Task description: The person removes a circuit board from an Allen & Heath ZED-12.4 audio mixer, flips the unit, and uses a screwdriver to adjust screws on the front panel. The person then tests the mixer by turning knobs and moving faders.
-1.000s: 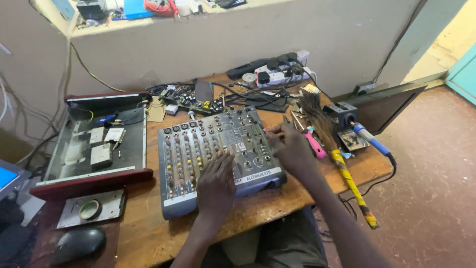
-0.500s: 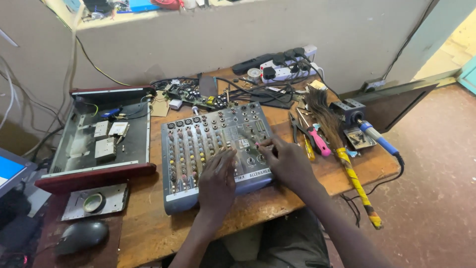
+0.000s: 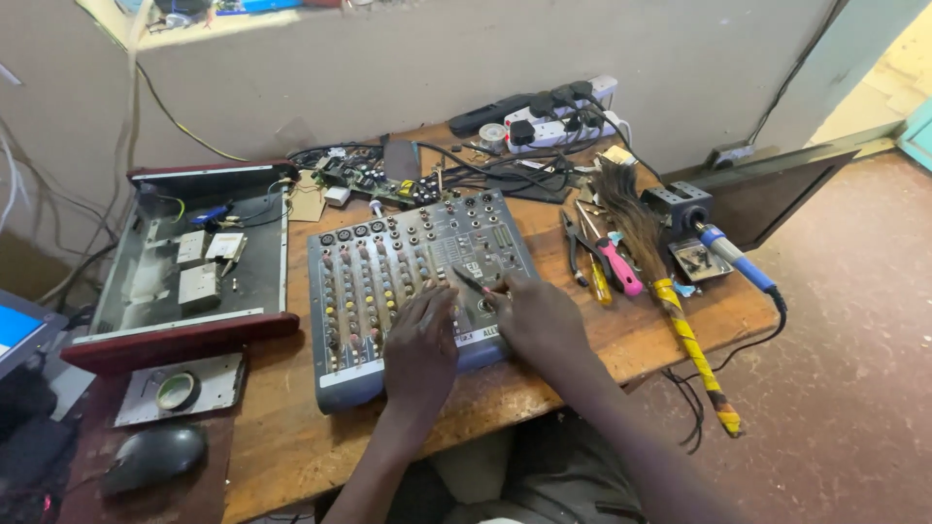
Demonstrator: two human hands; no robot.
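A grey audio mixer (image 3: 413, 281) is laid flat near the front edge of the wooden surface (image 3: 291, 437); the left hand (image 3: 419, 342) is rested palm down on its lower panel, fingers loosely spread and nothing gripped; the right hand (image 3: 536, 315) is closed around a thin dark tool (image 3: 473, 281), whose tip is held against the mixer's knobs. An opened metal chassis (image 3: 199, 267) is seen just left of the mixer; a pink-handled screwdriver (image 3: 618, 267), a broom with a yellow-taped handle (image 3: 680, 330) and a blue-handled soldering iron (image 3: 736, 260) are laid to its right; a power strip (image 3: 558, 121) is placed against the wall.
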